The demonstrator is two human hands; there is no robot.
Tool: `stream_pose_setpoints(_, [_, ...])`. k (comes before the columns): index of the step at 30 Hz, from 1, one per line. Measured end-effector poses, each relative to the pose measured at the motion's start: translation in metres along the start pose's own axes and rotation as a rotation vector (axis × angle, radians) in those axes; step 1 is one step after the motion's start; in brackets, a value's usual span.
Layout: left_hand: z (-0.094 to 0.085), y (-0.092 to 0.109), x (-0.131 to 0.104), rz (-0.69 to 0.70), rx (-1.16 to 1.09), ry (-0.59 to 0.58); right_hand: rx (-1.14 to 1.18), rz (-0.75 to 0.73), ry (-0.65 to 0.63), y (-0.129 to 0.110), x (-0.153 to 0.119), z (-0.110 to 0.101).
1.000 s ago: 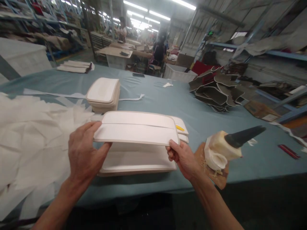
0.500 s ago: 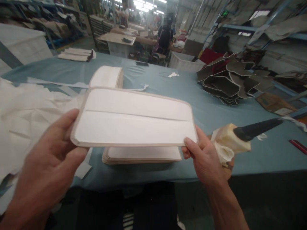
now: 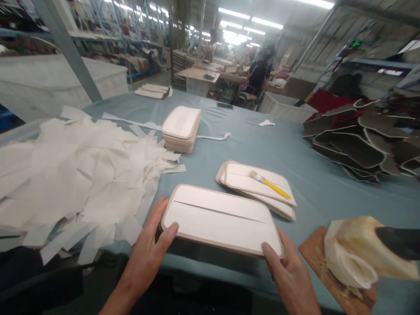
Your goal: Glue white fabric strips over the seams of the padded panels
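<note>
My left hand (image 3: 154, 245) is closed on the left end of a white panel (image 3: 219, 218) with rounded corners, beige edging and a slit-like line along its length. Its thumb lies on the top face. On the opposite end, my right hand (image 3: 285, 267) grips the panel the same way, thumb on top near the corner. More beige edges show under the panel's left end; how many pieces lie beneath is hidden. Just behind it, similar panels (image 3: 236, 173) lie slightly fanned, with a yellow-handled brush (image 3: 274, 187) on top.
Loose white strips (image 3: 82, 175) heap at the left. A neat panel stack (image 3: 180, 140) stands farther back. At the right are a yellowish container (image 3: 351, 236) with a dark handle on a brown board (image 3: 315, 249), and dark cut pieces (image 3: 351, 144). A person (image 3: 259, 72) is in the background.
The panel has come down from its raised position toward the table's front edge, both hands still on its ends. My view has turned left, and the brush and fanned panels now show.
</note>
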State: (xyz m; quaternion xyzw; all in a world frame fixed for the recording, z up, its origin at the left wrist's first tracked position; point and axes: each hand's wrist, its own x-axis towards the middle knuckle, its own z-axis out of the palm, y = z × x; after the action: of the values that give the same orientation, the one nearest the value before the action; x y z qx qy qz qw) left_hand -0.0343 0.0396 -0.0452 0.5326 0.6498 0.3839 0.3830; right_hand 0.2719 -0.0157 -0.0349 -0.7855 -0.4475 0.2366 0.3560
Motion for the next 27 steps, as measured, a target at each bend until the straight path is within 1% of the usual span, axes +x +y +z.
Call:
stream_pose_setpoints(1, [0.004, -0.001, 0.002, -0.017, 0.029, -0.018, -0.028, 0.022, 0.0, 0.0, 0.002, 0.0])
stream_pose_setpoints(3, [0.01, -0.006, 0.004, -0.02, 0.093, -0.058, -0.115, 0.129, -0.049, 0.0, 0.003, -0.002])
stream_pose_setpoints(5, [0.013, -0.01, 0.005, 0.009, 0.141, -0.065, -0.242, 0.213, -0.119, 0.0, 0.003, -0.007])
stream_pose_setpoints(6, [0.014, -0.011, 0.005, 0.023, 0.154, -0.061, -0.304, 0.23, -0.134, 0.001, 0.004, -0.012])
stream_pose_setpoints(7, [0.015, -0.012, 0.005, 0.032, 0.16, -0.058, -0.355, 0.226, -0.128, 0.003, 0.005, -0.016])
stream_pose_setpoints(9, [0.013, -0.012, 0.004, 0.038, 0.156, -0.062, -0.428, 0.195, -0.063, 0.009, 0.012, -0.025])
stream_pose_setpoints(11, [0.011, -0.011, 0.005, 0.023, 0.144, -0.07, -0.444, 0.162, -0.011, 0.016, 0.021, -0.03])
stream_pose_setpoints(13, [0.008, -0.009, 0.007, 0.001, 0.134, -0.079, -0.378, 0.106, -0.03, 0.022, 0.03, -0.028])
stream_pose_setpoints(16, [0.005, -0.006, 0.014, -0.003, 0.109, -0.089, -0.299, 0.044, -0.086, 0.024, 0.037, -0.018])
stream_pose_setpoints(19, [0.005, -0.005, 0.023, 0.031, 0.078, -0.108, -0.4, 0.085, -0.119, 0.017, 0.037, -0.009])
stream_pose_setpoints(22, [0.007, -0.008, 0.03, 0.065, 0.053, -0.124, -0.535, 0.121, -0.136, 0.005, 0.032, -0.006])
stream_pose_setpoints(27, [0.007, -0.015, 0.033, 0.06, 0.035, -0.087, -0.71, 0.136, -0.156, -0.014, 0.023, 0.002])
